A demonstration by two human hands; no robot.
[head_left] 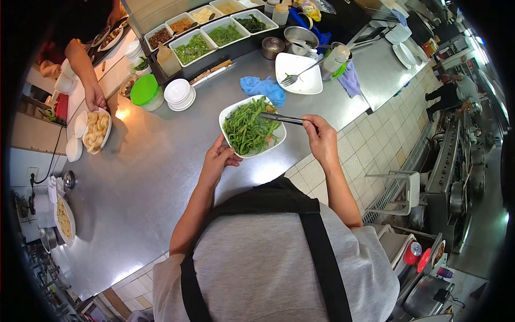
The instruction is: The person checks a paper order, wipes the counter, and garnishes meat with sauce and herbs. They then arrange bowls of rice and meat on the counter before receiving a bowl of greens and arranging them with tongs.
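Observation:
A white dish point(242, 155) heaped with cooked green vegetables point(248, 127) is in front of me over the steel counter. My left hand point(219, 159) grips its near left rim, thumb up against the side and fingers toward the underside. In my right hand point(322, 140) are dark tongs point(287, 118), their tips resting on the greens at the dish's right side. A few brownish bits show among the stems. Just beyond the dish lies a crumpled blue cloth point(263, 88). Behind that, to the right, a square white plate point(307, 88) carries a fork point(290, 80).
Tubs of chopped toppings point(192, 49) line the counter's back. Stacked small saucers point(179, 94) and a green-lidded container point(146, 91) stand left. Another person's hand point(95, 97) holds a dish of pale food point(97, 130). A second person point(456, 94) is by the stoves.

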